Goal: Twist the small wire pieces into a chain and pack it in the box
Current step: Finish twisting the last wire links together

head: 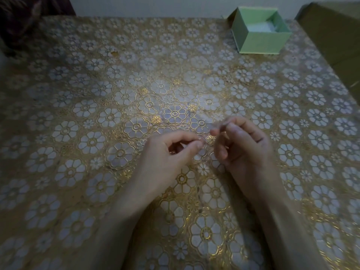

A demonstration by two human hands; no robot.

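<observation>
Both our hands pinch near mid-counter, left hand [171,151] and right hand [239,145]; any wire between them is too fine to see. Presumably light, springy; grip by ends. Green box [261,38] waits at far right edge.

hands [206,147] pinched together, green box [261,38] beyond

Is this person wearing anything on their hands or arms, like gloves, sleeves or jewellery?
Nothing that shows. The left hand and right hand are bare, with no gloves, and both forearms are uncovered down to the bottom edge of the picture, so no sleeve is in view. No watch or bracelet shows at either wrist. The light is dim, so a thin ring on the fingers would be hard to make out.
</observation>
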